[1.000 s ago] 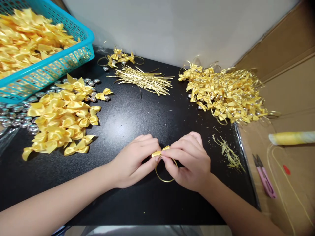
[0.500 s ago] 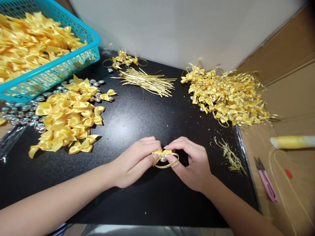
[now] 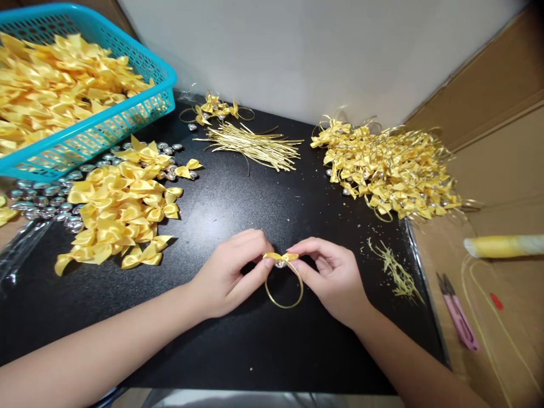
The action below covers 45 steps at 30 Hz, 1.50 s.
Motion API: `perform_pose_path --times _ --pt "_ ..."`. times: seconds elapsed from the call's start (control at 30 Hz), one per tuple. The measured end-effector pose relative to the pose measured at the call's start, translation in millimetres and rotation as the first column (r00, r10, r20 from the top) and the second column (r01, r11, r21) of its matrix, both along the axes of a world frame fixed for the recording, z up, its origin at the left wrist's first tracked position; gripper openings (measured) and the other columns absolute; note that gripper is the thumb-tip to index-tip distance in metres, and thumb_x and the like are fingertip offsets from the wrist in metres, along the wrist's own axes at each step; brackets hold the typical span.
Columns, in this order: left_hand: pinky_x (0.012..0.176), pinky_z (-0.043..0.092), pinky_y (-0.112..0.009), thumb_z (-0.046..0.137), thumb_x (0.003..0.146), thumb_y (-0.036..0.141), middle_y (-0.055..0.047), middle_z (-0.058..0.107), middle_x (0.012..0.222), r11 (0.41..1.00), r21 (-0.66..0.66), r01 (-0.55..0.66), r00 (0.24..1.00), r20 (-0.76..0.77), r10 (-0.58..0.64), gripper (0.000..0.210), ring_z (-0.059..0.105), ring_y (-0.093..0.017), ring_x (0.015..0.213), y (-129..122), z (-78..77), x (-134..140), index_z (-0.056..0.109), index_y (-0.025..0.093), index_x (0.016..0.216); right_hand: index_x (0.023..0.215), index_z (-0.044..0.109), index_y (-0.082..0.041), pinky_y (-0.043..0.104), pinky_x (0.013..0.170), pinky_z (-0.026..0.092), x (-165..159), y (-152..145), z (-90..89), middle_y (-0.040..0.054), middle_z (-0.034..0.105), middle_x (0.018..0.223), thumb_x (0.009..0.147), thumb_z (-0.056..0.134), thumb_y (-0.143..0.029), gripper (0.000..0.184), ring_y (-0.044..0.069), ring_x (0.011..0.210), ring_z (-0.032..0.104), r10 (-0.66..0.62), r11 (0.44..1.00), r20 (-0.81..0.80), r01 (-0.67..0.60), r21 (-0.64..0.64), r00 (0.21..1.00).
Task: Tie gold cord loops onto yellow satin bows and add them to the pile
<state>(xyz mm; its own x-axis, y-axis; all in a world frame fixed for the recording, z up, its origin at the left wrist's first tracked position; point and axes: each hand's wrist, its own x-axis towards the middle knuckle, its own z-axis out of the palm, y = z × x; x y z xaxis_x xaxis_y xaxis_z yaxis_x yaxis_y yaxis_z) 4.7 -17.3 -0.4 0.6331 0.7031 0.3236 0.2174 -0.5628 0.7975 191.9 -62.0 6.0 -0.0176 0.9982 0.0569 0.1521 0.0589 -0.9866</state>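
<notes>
Both forearms bare, converging from the lower corners. Left forearm [image 3: 106,339] slants up and inward; left wrist [image 3: 193,300] near straight. Left hand [image 3: 232,272]: back of hand up, fingers curled, thumb [image 3: 251,283] and index finger [image 3: 255,248] meeting in a pinch. Right forearm [image 3: 412,354] angled inward. Right hand [image 3: 335,280]: thumb [image 3: 309,275] and index finger extended toward the left, tips pinched. Hands near each other, not touching.

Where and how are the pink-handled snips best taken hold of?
Probably by the pink handle, the right hand coming from the near side: the snips lie with that end toward the person and the dark, pointed blades facing away.
</notes>
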Motion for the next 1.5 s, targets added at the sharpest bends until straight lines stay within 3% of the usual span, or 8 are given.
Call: perform_pose_path --times 0.2,0.47,0.73,0.9,1.0,1.17,1.33,1.5 --pt "0.062 0.038 -0.028 0.045 0.091 0.015 -0.002 0.055 0.069 0.984 0.176 -0.018 0.997 -0.073 0.031 0.015 0.049 -0.015 0.064 0 2.2 -4 0.053 0.018 0.079 0.077 0.069 -0.020 0.030 0.071 0.056 0 -1 2.3 0.0026 0.072 0.077 0.078 0.067 -0.008 0.013 0.015 0.073 0.068 -0.004 0.986 0.060 -0.006 0.164 0.998" --pt "0.062 0.037 -0.030 0.045 0.092 0.014 -0.002 0.057 0.066 0.975 0.218 -0.048 0.993 -0.095 0.070 0.017 0.045 -0.015 0.062 -2 9.3 -5 0.056 0.018 0.079 0.076 0.068 -0.020 0.030 0.069 0.056 -5 -4 -0.5 0.0029 0.071 0.076 0.078 0.066 -0.009 0.011 0.015 0.071 0.067 -0.064 0.980 -0.039 0.070 0.189 0.997" --pt "0.063 0.039 -0.028 0.043 0.095 0.020 0.000 0.054 0.065 0.998 0.036 -0.043 0.999 0.028 0.042 0.024 0.048 -0.014 0.063 1 1.8 -3 0.054 0.018 0.074 0.074 0.068 -0.020 0.027 0.064 0.056 -6 -2 -0.9 0.0023 0.071 0.073 0.077 0.068 -0.014 0.007 0.015 0.069 0.068 -0.050 0.994 -0.188 0.068 0.086 0.981" --pt "0.062 0.044 -0.026 0.050 0.092 0.034 -0.001 0.057 0.073 0.974 -0.209 -0.085 0.985 0.131 0.114 0.021 0.054 -0.013 0.067 4 2.2 -5 0.056 0.017 0.082 0.075 0.068 -0.020 0.030 0.066 0.055 -4 -3 1.6 0.0030 0.071 0.073 0.077 0.066 -0.010 0.010 0.016 0.069 0.066 -0.103 0.973 -0.022 0.105 0.205 0.994" --pt "0.063 0.048 -0.026 0.061 0.084 0.027 -0.003 0.063 0.074 0.968 -0.246 -0.052 0.989 0.121 0.084 0.012 0.058 -0.014 0.068 3 5.4 -2 0.062 0.015 0.088 0.075 0.068 -0.020 0.029 0.064 0.054 -5 -4 2.8 0.0025 0.070 0.072 0.077 0.065 -0.009 0.012 0.015 0.066 0.065 -0.101 0.957 0.078 0.076 0.281 0.992" --pt "0.059 0.049 -0.024 0.062 0.084 0.019 -0.004 0.069 0.067 0.958 -0.284 -0.032 0.997 0.058 0.050 0.010 0.061 -0.013 0.061 1 8.0 1 0.068 0.014 0.078 0.080 0.065 -0.020 0.030 0.063 0.052 -6 -5 3.9 0.0021 0.067 0.072 0.079 0.062 -0.008 0.012 0.015 0.066 0.063 -0.124 0.937 0.155 0.064 0.344 0.980" --pt "0.057 0.049 -0.023 0.064 0.084 0.020 -0.004 0.070 0.068 0.974 -0.221 -0.058 0.996 0.046 0.070 0.011 0.061 -0.013 0.059 -1 4.8 -1 0.070 0.014 0.078 0.073 0.062 -0.021 0.033 0.063 0.048 -6 -7 12.6 0.0007 0.058 0.068 0.075 0.064 -0.012 0.010 0.016 0.066 0.056 -0.305 0.815 0.308 0.080 0.574 0.901" --pt "0.058 0.050 -0.024 0.064 0.084 0.017 -0.003 0.070 0.067 0.994 -0.097 -0.057 0.993 0.095 0.066 0.008 0.062 -0.013 0.060 -1 4.8 0 0.070 0.017 0.078 0.078 0.065 -0.021 0.037 0.069 0.045 -7 -9 12.4 0.0023 0.061 0.072 0.071 0.066 -0.020 0.007 0.019 0.071 0.055 -0.312 0.845 0.476 0.010 0.535 0.822"
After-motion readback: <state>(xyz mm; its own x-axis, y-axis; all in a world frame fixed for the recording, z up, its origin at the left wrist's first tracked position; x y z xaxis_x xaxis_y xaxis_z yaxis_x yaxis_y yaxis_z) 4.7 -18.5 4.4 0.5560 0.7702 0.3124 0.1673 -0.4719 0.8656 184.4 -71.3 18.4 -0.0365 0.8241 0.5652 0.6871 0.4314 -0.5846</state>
